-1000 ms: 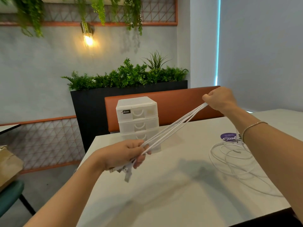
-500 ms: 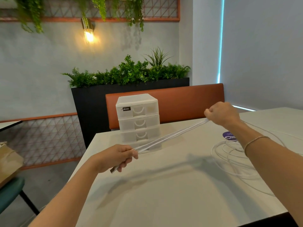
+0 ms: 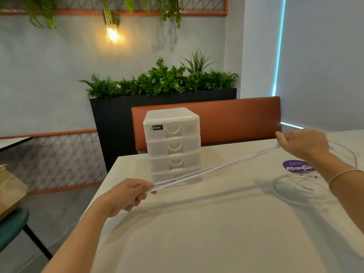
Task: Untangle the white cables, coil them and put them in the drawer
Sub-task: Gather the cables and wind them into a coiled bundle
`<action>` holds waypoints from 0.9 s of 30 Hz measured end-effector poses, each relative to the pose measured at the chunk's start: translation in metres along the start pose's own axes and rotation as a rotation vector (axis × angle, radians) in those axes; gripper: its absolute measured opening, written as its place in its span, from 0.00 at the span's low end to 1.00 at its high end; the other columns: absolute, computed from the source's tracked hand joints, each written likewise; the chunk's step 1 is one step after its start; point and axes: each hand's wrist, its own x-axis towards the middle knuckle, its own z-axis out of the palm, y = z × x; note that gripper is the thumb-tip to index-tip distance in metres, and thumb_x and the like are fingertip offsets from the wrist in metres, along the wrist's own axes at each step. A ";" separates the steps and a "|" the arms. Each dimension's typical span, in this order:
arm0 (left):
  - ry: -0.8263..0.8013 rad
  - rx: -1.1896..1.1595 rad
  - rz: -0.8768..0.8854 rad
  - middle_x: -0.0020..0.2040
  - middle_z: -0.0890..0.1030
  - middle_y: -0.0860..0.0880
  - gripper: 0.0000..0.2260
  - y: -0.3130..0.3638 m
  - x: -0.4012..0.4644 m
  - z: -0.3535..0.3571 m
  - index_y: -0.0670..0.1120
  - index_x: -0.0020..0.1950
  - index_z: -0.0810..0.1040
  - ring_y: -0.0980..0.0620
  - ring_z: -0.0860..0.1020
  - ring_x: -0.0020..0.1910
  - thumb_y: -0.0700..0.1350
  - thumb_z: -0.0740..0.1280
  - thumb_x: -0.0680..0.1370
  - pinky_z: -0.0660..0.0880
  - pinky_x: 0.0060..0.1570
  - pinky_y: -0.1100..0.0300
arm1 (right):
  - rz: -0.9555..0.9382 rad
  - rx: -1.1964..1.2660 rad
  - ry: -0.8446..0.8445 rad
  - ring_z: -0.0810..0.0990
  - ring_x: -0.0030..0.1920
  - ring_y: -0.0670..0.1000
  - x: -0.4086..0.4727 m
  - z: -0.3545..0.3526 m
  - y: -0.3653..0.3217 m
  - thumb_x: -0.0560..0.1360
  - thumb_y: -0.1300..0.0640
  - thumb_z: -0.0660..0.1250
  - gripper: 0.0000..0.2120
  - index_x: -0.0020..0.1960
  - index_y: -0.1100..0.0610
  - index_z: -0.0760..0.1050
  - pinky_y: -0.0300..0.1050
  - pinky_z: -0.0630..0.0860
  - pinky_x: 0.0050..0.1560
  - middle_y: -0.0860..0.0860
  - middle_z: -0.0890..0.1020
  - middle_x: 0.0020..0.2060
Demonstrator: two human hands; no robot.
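Observation:
A folded bundle of white cable is stretched taut above the table between both hands. My left hand grips its near end at the table's left side. My right hand holds the far end, fingers curled around it, over the right of the table. The strands cross in front of a white plastic drawer unit with several shut drawers at the table's back edge. More white cable lies in loose loops on the table under my right forearm.
The white table carries a round purple sticker at the right. An orange bench back and a black planter stand behind it. A green chair and a brown bag sit at the left.
Both hands have dropped lower and moved further apart, pulling the cable bundle flatter and tighter. The plug ends that hung below my left hand are now hidden in it.

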 end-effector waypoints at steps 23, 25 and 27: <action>-0.072 0.031 0.023 0.29 0.70 0.52 0.16 0.012 -0.007 0.024 0.52 0.37 0.82 0.56 0.62 0.26 0.47 0.60 0.81 0.58 0.23 0.66 | -0.406 1.030 -0.584 0.75 0.43 0.52 -0.107 -0.047 -0.249 0.81 0.44 0.48 0.25 0.46 0.58 0.78 0.46 0.69 0.47 0.54 0.79 0.40; -0.013 -0.107 0.031 0.33 0.77 0.49 0.16 0.014 -0.007 0.026 0.52 0.41 0.81 0.55 0.68 0.26 0.48 0.57 0.82 0.62 0.23 0.66 | -0.317 1.007 -0.498 0.78 0.48 0.53 -0.105 -0.047 -0.252 0.80 0.42 0.50 0.26 0.50 0.59 0.80 0.46 0.71 0.50 0.55 0.81 0.45; 0.059 -0.414 -0.023 0.38 0.82 0.46 0.16 0.017 -0.004 0.026 0.46 0.50 0.81 0.54 0.75 0.28 0.49 0.54 0.82 0.68 0.21 0.66 | -0.246 0.953 -0.348 0.77 0.47 0.53 -0.101 -0.045 -0.249 0.80 0.42 0.51 0.26 0.45 0.58 0.81 0.44 0.69 0.47 0.54 0.82 0.43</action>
